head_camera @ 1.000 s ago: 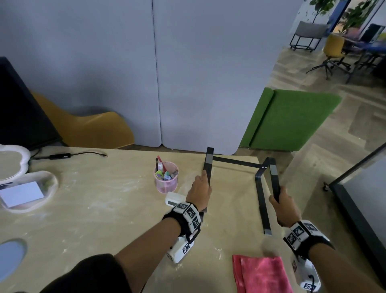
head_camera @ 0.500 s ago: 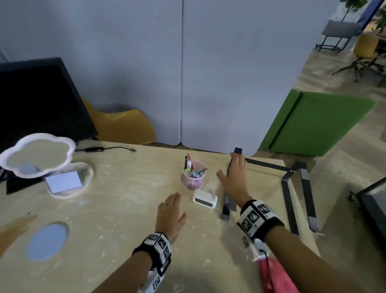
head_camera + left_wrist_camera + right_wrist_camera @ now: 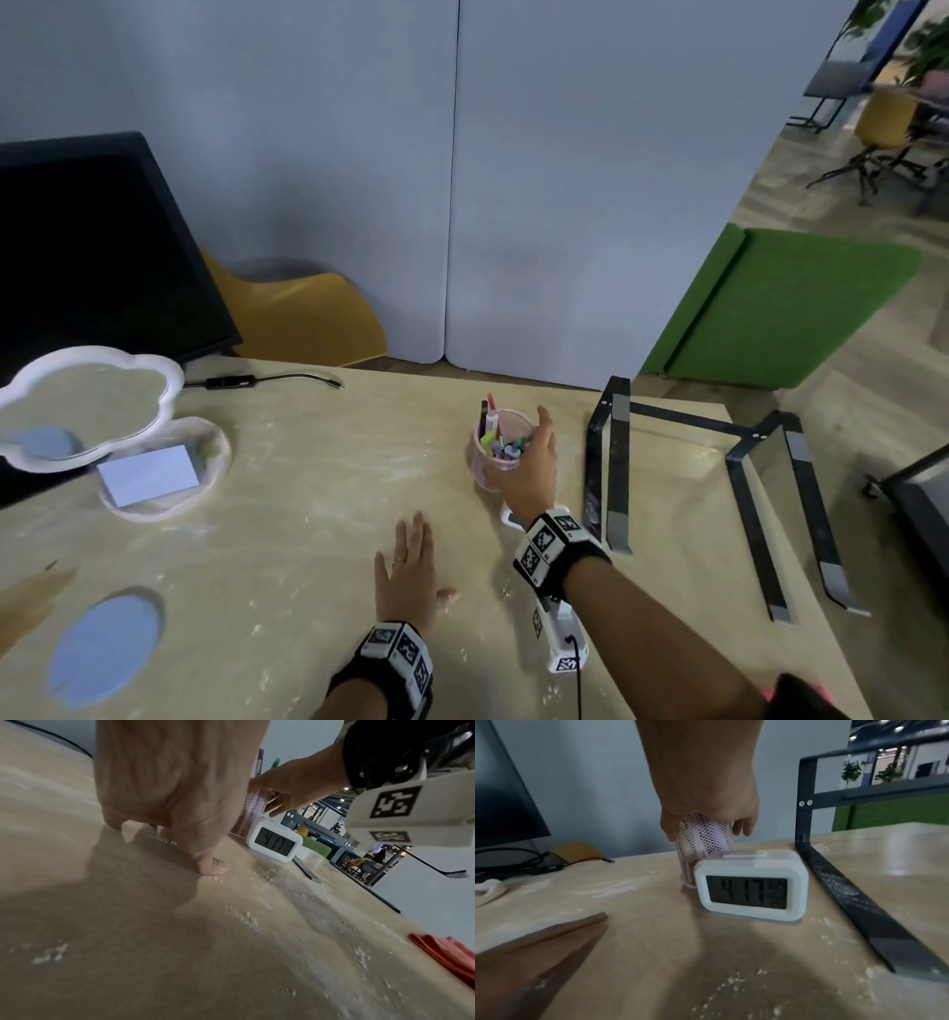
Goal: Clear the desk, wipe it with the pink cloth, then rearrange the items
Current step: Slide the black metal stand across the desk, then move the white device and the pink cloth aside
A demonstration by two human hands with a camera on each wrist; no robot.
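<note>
A pink mesh pen cup (image 3: 492, 455) full of pens stands mid-desk. My right hand (image 3: 531, 465) grips it from the right side, with fingers curled round the mesh (image 3: 703, 841). Just in front of the cup is a white digital clock (image 3: 749, 888), mostly hidden under my wrist in the head view. My left hand (image 3: 405, 570) lies flat and open on the dusty desk (image 3: 308, 488), holding nothing. The pink cloth (image 3: 449, 953) lies at the desk's near right edge. A black metal stand (image 3: 611, 462) sits to the right of the cup.
A black monitor (image 3: 92, 246) stands at the back left with a cable (image 3: 231, 383) beside it. A white cloud-shaped tray (image 3: 92, 401), a dish holding a white card (image 3: 149, 475) and a blue oval mat (image 3: 105, 645) occupy the left. White powder streaks the desk.
My right hand left the black stand, moved left and took hold of the pen cup. My left hand let go of the stand and came down flat on the desk.
</note>
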